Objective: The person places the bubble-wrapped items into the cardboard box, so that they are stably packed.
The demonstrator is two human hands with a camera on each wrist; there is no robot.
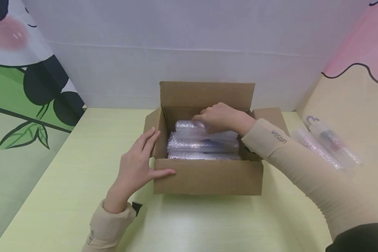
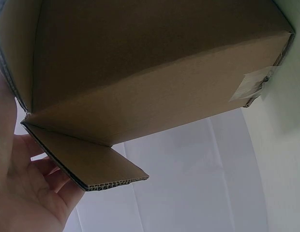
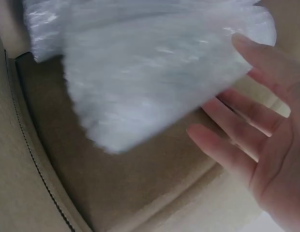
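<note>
A cardboard box stands with its flaps raised or folded out. My left hand is spread over its near left corner, thumb lying on the front flap and fingers on the left side flap. Inside the box, several bubble-wrapped packages lie in rows. My right hand reaches in from the right and pinches one bubble-wrapped package at its end, the thumb on top and the lower fingers spread apart. That package looks blurred; its contents are hidden by the wrap.
Two more bubble-wrapped packages lie to the right of the box. The box stands on a pale yellow-green table, with a white wall close behind it. Printed panels flank both sides.
</note>
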